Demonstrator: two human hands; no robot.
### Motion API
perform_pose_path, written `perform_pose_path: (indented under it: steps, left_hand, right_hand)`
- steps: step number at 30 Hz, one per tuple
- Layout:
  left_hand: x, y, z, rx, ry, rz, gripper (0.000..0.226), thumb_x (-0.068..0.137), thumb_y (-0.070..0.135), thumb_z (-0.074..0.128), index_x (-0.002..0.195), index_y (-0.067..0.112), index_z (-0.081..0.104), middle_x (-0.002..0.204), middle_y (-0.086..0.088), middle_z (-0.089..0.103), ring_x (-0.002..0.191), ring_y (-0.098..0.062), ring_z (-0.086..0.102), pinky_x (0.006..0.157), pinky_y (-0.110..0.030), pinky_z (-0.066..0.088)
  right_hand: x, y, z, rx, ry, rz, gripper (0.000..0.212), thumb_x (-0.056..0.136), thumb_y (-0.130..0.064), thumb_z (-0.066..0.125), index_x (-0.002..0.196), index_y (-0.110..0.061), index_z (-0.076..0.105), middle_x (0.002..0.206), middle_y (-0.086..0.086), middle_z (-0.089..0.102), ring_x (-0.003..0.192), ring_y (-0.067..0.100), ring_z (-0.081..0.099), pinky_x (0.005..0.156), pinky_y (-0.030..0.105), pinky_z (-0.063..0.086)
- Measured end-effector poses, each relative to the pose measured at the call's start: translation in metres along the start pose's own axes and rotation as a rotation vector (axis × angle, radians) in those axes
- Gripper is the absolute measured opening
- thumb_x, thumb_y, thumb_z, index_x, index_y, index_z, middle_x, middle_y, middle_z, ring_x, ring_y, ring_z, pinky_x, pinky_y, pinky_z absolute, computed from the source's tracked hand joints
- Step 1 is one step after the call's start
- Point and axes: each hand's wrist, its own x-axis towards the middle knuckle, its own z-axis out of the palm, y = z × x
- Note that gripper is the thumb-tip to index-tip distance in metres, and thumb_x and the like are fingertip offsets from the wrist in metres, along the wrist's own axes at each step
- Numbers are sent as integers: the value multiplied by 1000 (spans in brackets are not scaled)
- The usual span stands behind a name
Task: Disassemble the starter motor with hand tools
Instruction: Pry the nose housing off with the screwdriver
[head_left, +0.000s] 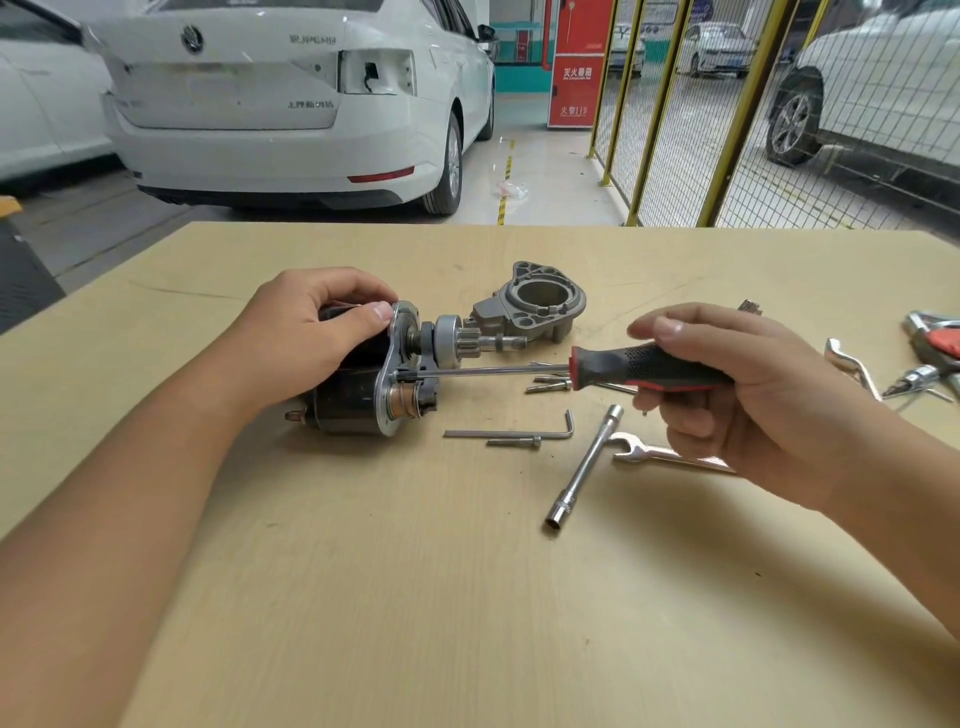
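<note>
The starter motor (358, 400) lies on its side on the wooden table (415, 597), black body to the left, pinion gear and shaft pointing right. My left hand (306, 338) grips its upper body, thumb against the silver end plate. My right hand (737, 395) holds a screwdriver (644, 369) by its black and red handle. The long shaft runs left and its tip meets the plate between the two cylinders. The removed grey nose housing (535, 306) rests behind the pinion.
Loose long bolts (548, 384) lie under the screwdriver shaft. An Allen key (519, 432), a socket wrench (584, 467) and an open-end spanner (644, 451) lie in front of my right hand. More tools (919, 358) sit at the right edge. A white car is parked beyond the table.
</note>
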Motion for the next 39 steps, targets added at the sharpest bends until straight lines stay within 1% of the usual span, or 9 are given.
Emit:
perform_pose_path:
  steps: [5, 8, 12, 15, 21, 27, 30, 35, 39]
  left_hand:
    - [0, -1, 0, -4, 0, -3, 14, 100, 26, 66, 104, 34, 78, 97, 22, 75, 95, 4, 67, 83, -22, 47]
    - [0, -2, 0, -3, 4, -5, 14, 100, 27, 67, 103, 35, 78, 98, 23, 75, 95, 5, 67, 84, -23, 47]
    - [0, -3, -1, -5, 0, -4, 14, 100, 27, 67, 103, 36, 77, 97, 23, 75, 94, 6, 67, 83, -23, 47]
    - [0, -2, -1, -3, 0, -5, 14, 100, 28, 66, 103, 35, 77, 97, 23, 75, 95, 5, 67, 84, -24, 48]
    - [0, -1, -1, -3, 0, -2, 14, 100, 27, 66, 104, 34, 78, 97, 23, 75, 94, 6, 67, 84, -24, 48]
    - [0, -1, -1, 7, -4, -3, 14, 100, 28, 66, 104, 34, 77, 96, 25, 74, 92, 9, 66, 81, -22, 47]
    - [0, -1, -1, 2, -4, -6, 14, 100, 28, 66, 105, 34, 77, 97, 25, 74, 93, 8, 66, 81, -23, 48]
    - [0, -3, -1, -2, -5, 1, 14, 100, 29, 66, 104, 36, 77, 97, 25, 74, 94, 7, 67, 83, -24, 48]
    - [1, -4, -1, -9, -10, 5, 14, 100, 28, 67, 102, 38, 77, 98, 23, 75, 97, 2, 68, 88, -28, 50]
  right_hand:
    - [1, 3, -1, 117, -38, -46, 51, 58, -4, 79, 107, -9, 68, 73, 11, 58, 55, 17, 38, 50, 30, 39]
    - [1, 4, 4, 83, -25, 3, 40, 66, -21, 80, 103, -9, 68, 79, 16, 64, 51, 18, 42, 49, 30, 42]
    - [1, 1, 2, -43, 39, 69, 38, 78, -42, 70, 100, -12, 70, 73, 20, 66, 41, 21, 42, 42, 27, 38]
    - [0, 1, 1, -28, 6, 15, 35, 74, -30, 75, 102, -11, 69, 75, 22, 64, 44, 19, 40, 44, 29, 37]
    - [2, 4, -2, 60, -46, -22, 54, 56, -5, 81, 108, -8, 67, 77, 11, 58, 55, 18, 40, 53, 32, 41]
    - [1, 1, 0, -12, 22, 118, 43, 77, -46, 70, 104, -13, 70, 75, 23, 63, 41, 18, 39, 42, 25, 35]
    - [1, 1, -3, -13, -23, 59, 36, 72, -32, 78, 102, -15, 69, 77, 24, 64, 42, 17, 36, 43, 24, 34]
    - [1, 5, -4, 50, -66, -4, 57, 54, -1, 88, 106, -11, 70, 74, 11, 57, 53, 17, 41, 49, 30, 42]
    - [1, 2, 1, 19, -3, 104, 44, 69, -40, 80, 102, -12, 71, 81, 24, 68, 43, 16, 43, 42, 25, 38]
